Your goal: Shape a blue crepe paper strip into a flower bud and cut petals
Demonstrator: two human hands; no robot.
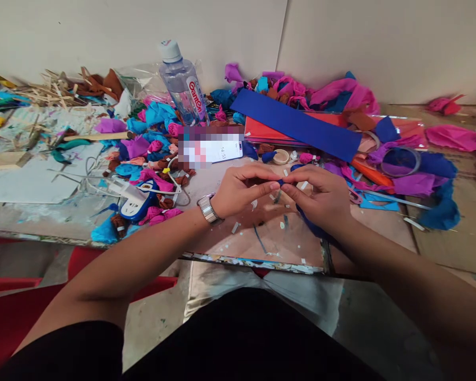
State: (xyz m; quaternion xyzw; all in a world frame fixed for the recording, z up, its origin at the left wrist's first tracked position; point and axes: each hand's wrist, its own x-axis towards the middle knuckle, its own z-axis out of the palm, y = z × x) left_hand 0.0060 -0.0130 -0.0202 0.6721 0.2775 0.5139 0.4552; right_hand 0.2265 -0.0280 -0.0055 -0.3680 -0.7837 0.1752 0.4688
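My left hand [246, 188] and my right hand [321, 196] meet fingertip to fingertip above the front of the table. Between their thumbs and forefingers they pinch a small piece of dark blue crepe paper [281, 182], mostly covered by the fingers. More dark blue paper [312, 226] shows beneath my right hand; whether it joins the pinched piece I cannot tell. A flat dark blue strip [297, 124] lies behind the hands on red sheets. Close to my left hand is a phone [226, 149], partly blurred out.
A water bottle [182, 87] stands at the back. Around it lie crumpled bits of coloured paper [158, 114]. A blue-and-white power strip [137, 201] with cables sits left. Tape rolls [400, 161] and an orange cutter [373, 173] lie right. Wooden sticks [63, 92] are piled far left.
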